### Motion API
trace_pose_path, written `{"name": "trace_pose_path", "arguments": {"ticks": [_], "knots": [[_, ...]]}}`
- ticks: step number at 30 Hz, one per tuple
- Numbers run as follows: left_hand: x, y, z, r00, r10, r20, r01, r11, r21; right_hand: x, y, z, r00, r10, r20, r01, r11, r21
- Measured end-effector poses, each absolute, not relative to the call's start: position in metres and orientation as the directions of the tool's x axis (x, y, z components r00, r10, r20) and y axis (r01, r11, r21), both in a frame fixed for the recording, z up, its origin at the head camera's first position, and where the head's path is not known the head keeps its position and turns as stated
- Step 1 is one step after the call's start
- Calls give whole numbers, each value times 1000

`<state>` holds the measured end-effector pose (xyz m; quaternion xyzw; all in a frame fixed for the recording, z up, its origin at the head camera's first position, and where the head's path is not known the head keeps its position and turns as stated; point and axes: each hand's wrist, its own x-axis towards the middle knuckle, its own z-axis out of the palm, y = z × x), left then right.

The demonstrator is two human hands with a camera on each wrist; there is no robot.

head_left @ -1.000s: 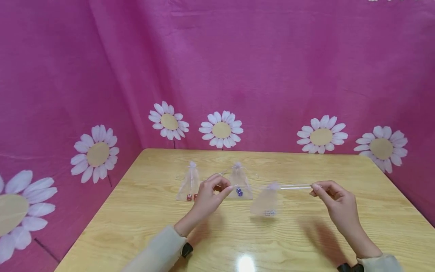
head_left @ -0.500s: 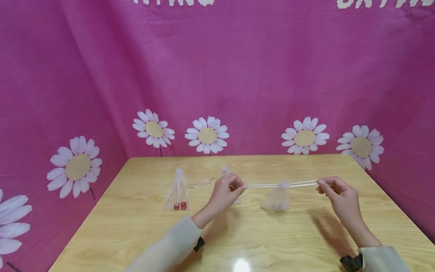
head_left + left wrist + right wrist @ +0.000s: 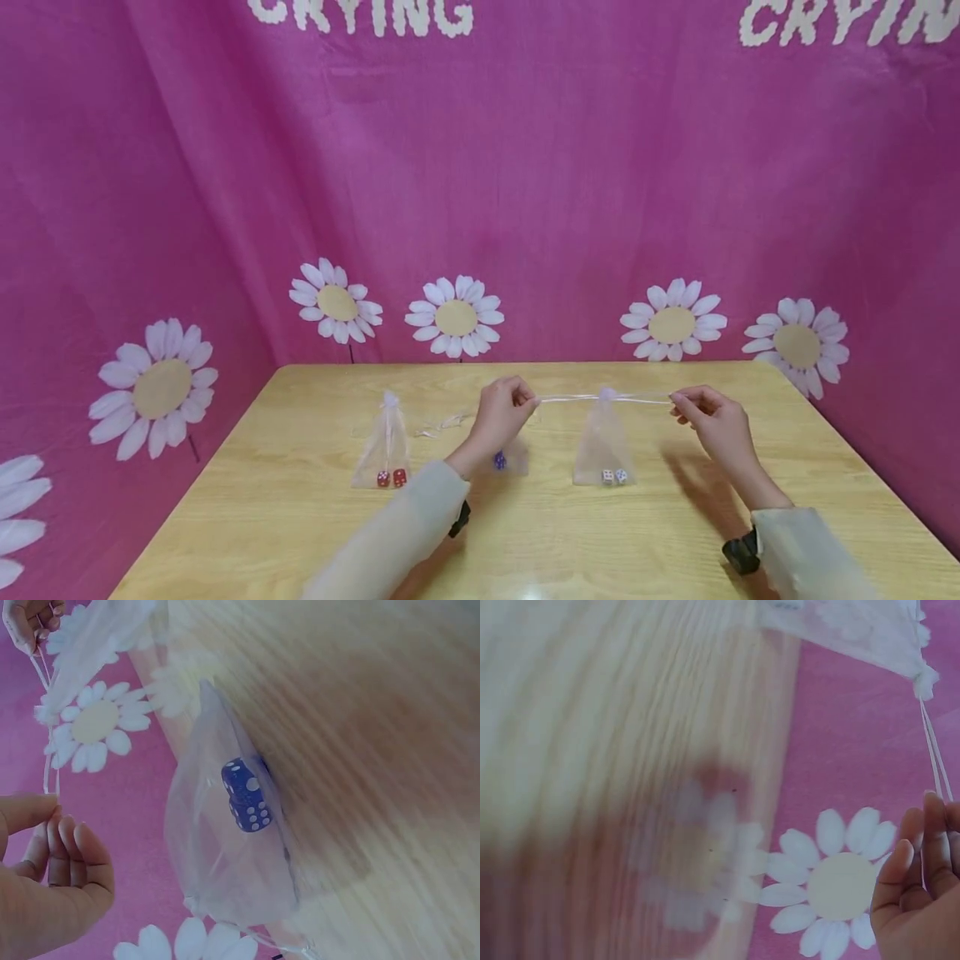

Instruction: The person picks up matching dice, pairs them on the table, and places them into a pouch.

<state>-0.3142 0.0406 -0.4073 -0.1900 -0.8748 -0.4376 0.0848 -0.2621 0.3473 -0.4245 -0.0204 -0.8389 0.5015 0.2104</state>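
A sheer drawstring pouch with white dice at its bottom stands between my hands, its neck gathered tight. My left hand pinches the white drawstring on one side between thumb and index finger. On the other side, my right hand pinches the opposite end of the cord, and both strands run taut and nearly level. Behind my left hand, partly hidden by it, is a second pouch with blue dice. A third pouch, holding red dice, stands to the left, closed at the top.
The wooden table ends at a pink curtain printed with daisies. Loose white cord lies on the table between the left pouch and my left hand.
The pouch with white dice, tilted and blurred earlier, now hangs straight with its dice settled. Both hands keep their pinch on the drawstring. The head view has shifted too.
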Motion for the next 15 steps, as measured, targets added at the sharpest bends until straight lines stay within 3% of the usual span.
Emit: {"name": "trace_pose_path", "arguments": {"ticks": [15], "knots": [[-341, 67, -421, -962, 179, 207, 273, 673, 687, -288, 350, -443, -958, 230, 174, -9, 578, -816]]}}
